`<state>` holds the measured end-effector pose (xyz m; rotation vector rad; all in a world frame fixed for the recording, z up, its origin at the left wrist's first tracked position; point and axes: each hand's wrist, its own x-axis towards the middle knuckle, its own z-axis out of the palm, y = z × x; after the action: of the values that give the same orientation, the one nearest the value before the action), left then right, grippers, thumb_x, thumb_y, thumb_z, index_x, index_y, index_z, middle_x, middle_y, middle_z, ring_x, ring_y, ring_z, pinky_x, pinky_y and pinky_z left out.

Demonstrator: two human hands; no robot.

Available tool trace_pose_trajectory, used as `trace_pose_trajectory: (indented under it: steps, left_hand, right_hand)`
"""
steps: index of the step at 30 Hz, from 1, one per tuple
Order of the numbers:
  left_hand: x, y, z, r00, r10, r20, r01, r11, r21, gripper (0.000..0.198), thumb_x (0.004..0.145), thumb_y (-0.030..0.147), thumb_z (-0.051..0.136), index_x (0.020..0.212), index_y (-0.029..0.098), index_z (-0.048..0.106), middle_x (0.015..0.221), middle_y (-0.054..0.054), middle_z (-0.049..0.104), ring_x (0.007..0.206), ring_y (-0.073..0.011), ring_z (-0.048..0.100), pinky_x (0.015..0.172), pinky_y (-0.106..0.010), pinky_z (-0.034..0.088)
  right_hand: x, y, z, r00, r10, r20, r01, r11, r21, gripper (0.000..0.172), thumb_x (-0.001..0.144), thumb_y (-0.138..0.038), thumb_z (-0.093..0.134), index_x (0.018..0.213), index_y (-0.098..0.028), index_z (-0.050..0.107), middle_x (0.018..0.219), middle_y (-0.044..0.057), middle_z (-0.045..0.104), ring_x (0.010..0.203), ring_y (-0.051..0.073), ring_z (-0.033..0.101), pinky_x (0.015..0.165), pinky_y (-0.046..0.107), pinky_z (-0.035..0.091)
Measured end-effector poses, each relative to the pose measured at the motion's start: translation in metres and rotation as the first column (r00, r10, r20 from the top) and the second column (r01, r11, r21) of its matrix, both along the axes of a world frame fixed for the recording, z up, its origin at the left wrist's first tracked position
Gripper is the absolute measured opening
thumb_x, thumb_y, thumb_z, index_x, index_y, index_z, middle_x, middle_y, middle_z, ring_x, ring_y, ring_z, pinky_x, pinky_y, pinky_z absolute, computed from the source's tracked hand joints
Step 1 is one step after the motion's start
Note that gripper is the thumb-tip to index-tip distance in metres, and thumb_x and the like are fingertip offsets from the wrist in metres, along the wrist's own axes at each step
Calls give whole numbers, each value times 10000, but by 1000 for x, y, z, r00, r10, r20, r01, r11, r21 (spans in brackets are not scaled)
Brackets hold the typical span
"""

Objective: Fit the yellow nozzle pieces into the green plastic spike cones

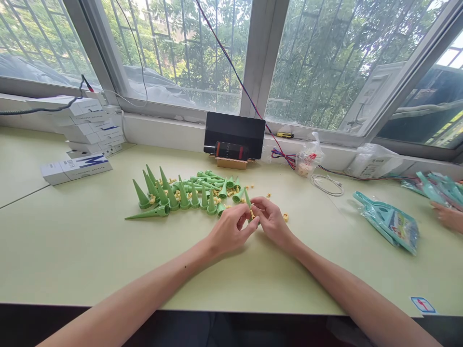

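Half-curled hands [228, 227] around 1 green cone [247, 197]

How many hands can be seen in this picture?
3. The left hand and right hand meet at a green cone; a co-worker's hand is at the right edge, partly cut off. Their other hand may be out of view.

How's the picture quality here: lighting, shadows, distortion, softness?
Head view: daylight makes the wide glass windows the brightest area; head view: the straight grey window frames fan outward, likely wide-angle distortion; head view: soft, faint shadows lie near the bare left hand and bare right hand on the pale green table; head view: the small yellow plastic pieces lack crisp detail.
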<state>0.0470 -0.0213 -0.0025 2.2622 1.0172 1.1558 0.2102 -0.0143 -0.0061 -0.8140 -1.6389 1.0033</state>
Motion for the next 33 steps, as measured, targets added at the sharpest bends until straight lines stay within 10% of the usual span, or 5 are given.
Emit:
trace_pose_trajectory:
  steps: [24,33]
  left_hand:
    - [0,0,0,999,-36,12,37,999,-21,242,894,319,536,719,193,426,629,43,462,531,-91,402,537,-247,335]
    - [0,-3,2,998,1,62,1,1000,-28,231,881,338,575,1023,221,435,640,94,396,497,-75,386,526,-220,333]
  right_hand:
    - [1,1,-2,999,-7,34,7,1000,4,247,940,-428,549,1043,-206,579,839,29,636,725,162,635,579,270,530]
    - [-1,-1,4,998,-49,24,49,999,14,269,926,-460,558,1003,-205,595,790,19,595,635,137,562,518,264,507]
